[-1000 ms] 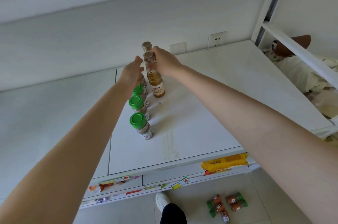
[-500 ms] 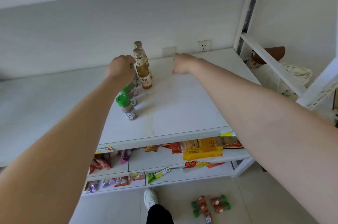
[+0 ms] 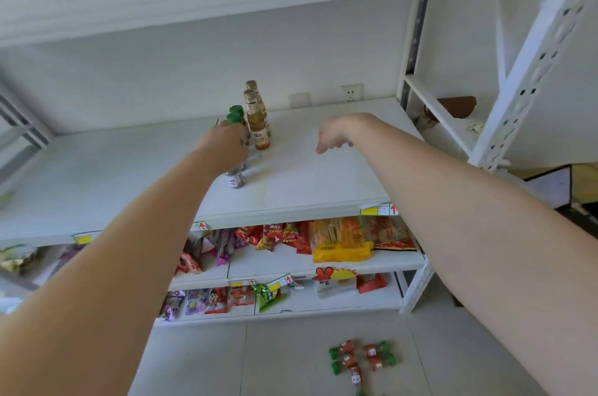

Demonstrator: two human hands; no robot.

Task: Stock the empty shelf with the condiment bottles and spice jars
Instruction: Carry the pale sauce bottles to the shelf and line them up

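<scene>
The white shelf (image 3: 317,182) holds a short double file of stock near its back wall. Two slim glass condiment bottles (image 3: 258,124) stand upright one behind the other, both filled with amber liquid and capped in a pale metal colour; the nearer one carries a white label with red print. Just at their nine o'clock runs a row of spice jars (image 3: 235,180) with green lids. I can count three for certain: two green tops showing at twelve o'clock of the left hand (image 3: 226,145), and one clear jar of grey-brown powder showing below the wrist; the hand hides the rest of the row, so a full count cannot be told.

The left hand is curled over the row, knuckles up, fingers wrapped down among the jars; whether it actually grips one I cannot tell. The right hand (image 3: 333,133) hangs above bare shelf at three o'clock of the bottles, empty, fingers loosely drooping and apart from everything.

On the floor at six o'clock lie more jars (image 3: 362,360), green-capped with reddish contents, tipped on their sides in a loose cluster, roughly six. The two shelves below carry bright snack packets (image 3: 339,240), among them one large yellow bag.
</scene>
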